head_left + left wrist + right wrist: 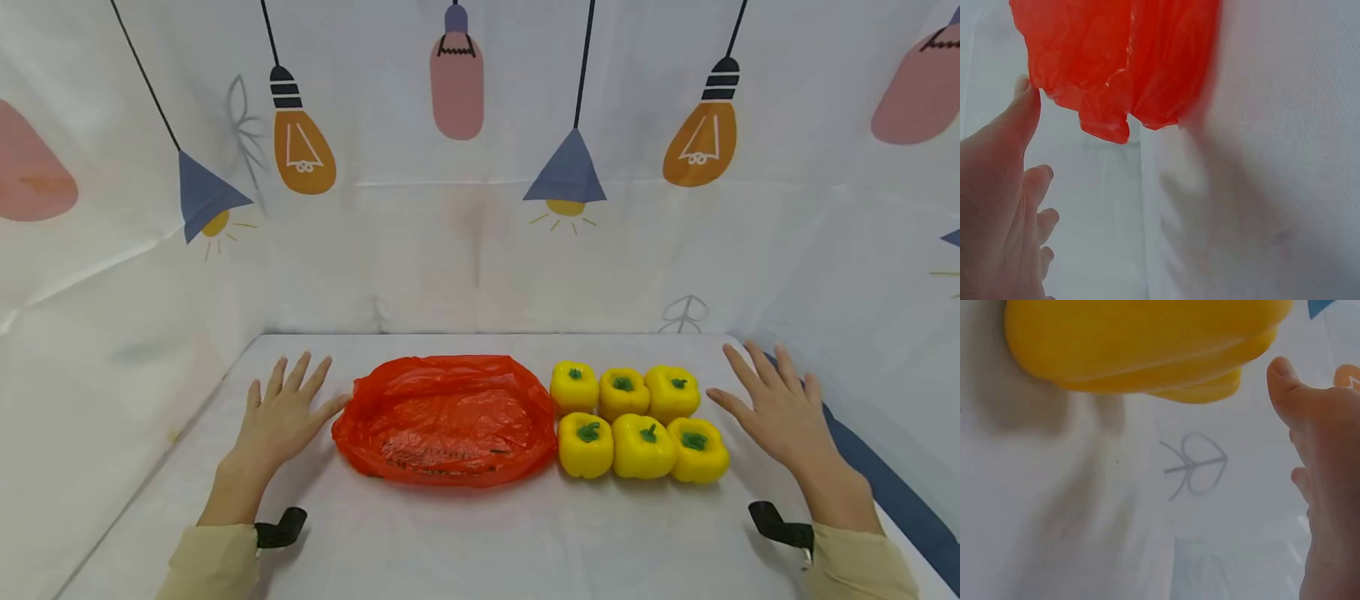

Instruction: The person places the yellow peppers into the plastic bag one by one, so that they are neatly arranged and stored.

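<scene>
A red plastic bag (457, 421) lies on the white table, its mouth spread wide in an oval. My left hand (279, 421) is held at the bag's left end with fingers spread, the thumb tip right at the rim. In the left wrist view, that thumb overlaps the edge of the crinkled red bag (1097, 56). Several yellow bell peppers (643, 446) with green stems stand in two rows of three against the bag's right side. Beyond them on the right, my right hand (783, 421) has spread fingers and holds nothing. A yellow pepper (1135, 344) fills the top of the right wrist view, near the thumb.
The white tabletop (510, 542) reaches back to a pale curtain (420, 250) printed with lamps and bulbs. Similar cloth hangs on both sides. Each wrist wears a black strap mount (281, 527) below the hand.
</scene>
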Tool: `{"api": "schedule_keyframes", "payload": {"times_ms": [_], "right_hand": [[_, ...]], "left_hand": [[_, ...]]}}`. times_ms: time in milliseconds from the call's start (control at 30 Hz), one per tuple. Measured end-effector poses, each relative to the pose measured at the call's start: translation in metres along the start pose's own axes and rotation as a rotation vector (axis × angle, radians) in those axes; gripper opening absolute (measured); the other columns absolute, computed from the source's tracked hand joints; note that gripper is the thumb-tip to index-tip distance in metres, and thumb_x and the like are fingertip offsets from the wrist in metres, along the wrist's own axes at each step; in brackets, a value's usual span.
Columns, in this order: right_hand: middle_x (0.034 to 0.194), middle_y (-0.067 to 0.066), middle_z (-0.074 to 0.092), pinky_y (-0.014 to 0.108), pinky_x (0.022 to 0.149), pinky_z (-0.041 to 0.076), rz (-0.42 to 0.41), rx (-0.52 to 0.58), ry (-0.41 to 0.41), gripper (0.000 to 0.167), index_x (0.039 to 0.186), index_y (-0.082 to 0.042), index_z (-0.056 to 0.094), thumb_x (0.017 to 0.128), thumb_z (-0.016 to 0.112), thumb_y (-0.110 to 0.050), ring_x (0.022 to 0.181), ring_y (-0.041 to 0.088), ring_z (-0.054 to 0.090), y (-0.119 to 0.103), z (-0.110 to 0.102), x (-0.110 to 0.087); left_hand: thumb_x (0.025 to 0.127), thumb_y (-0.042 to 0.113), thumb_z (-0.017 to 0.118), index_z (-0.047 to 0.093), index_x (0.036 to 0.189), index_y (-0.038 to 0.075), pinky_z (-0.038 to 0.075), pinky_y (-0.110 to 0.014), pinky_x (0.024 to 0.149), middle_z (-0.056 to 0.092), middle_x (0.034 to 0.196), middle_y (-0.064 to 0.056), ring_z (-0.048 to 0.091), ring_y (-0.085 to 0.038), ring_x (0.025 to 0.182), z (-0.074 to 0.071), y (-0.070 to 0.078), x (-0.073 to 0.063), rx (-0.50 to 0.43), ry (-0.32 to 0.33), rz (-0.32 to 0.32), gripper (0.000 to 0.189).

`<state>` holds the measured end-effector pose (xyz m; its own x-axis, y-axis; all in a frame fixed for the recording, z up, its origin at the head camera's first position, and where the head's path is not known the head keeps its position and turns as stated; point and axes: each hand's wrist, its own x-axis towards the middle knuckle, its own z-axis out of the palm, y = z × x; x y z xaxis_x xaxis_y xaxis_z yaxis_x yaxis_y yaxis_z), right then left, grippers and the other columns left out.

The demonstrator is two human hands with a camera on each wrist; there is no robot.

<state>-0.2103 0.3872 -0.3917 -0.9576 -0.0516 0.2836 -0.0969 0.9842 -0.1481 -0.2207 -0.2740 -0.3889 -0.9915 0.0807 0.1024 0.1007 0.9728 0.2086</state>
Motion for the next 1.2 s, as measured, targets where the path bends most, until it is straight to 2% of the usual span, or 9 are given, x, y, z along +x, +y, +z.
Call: {"api": "schedule_keyframes", "payload": {"times_ms": [167,500,700,1000,1200], "right_hand": [[0.167,0.019,-0.003,0.074,0.111,-0.018,-0.041,-0.009,-0.001,0.082,0.161,-0.025,0.002,0.099,0.044,-0.058,0.150,0.043,-0.022,-0.016,-0.009,0.002],[0.169,0.012,0.002,0.074,0.114,-0.012,-0.156,-0.012,0.041,0.083,0.161,-0.027,0.006,0.097,0.049,-0.057,0.153,0.042,-0.013,-0.047,-0.019,0.002],[0.168,0.013,0.010,0.069,0.117,-0.014,-0.204,0.006,0.043,0.084,0.161,-0.026,0.009,0.096,0.052,-0.057,0.155,0.041,-0.006,-0.066,-0.019,0.001],[0.165,0.016,0.021,0.072,0.118,-0.005,-0.247,0.067,0.006,0.083,0.160,-0.024,0.020,0.093,0.059,-0.054,0.154,0.043,0.004,-0.097,-0.019,-0.003],[0.166,0.014,0.020,0.071,0.118,-0.004,-0.254,0.128,-0.071,0.083,0.160,-0.026,0.022,0.092,0.059,-0.056,0.154,0.042,0.005,-0.111,-0.021,-0.003]], "left_hand": [[0.092,0.076,0.036,0.014,0.161,0.022,-0.003,-0.078,0.112,0.008,0.168,-0.018,0.000,-0.049,0.151,-0.002,0.007,-0.001,-0.015,-0.003,0.012,0.090],[0.092,0.075,0.037,0.017,0.161,0.022,0.002,-0.076,0.113,0.013,0.167,-0.017,0.004,-0.049,0.152,-0.004,0.019,-0.003,-0.011,-0.013,0.047,0.089],[0.091,0.075,0.039,0.015,0.161,0.023,0.001,-0.077,0.113,0.015,0.167,-0.017,0.005,-0.050,0.151,-0.003,0.025,-0.002,-0.057,-0.056,0.070,0.090],[0.092,0.070,0.045,0.022,0.159,0.028,0.005,-0.076,0.114,0.021,0.166,-0.016,0.009,-0.049,0.151,0.004,0.030,-0.003,-0.076,-0.052,0.136,0.082],[0.093,0.067,0.048,0.025,0.159,0.029,0.005,-0.075,0.115,0.024,0.165,-0.015,0.009,-0.048,0.152,0.009,0.032,-0.002,-0.106,-0.058,0.154,0.079]]}}
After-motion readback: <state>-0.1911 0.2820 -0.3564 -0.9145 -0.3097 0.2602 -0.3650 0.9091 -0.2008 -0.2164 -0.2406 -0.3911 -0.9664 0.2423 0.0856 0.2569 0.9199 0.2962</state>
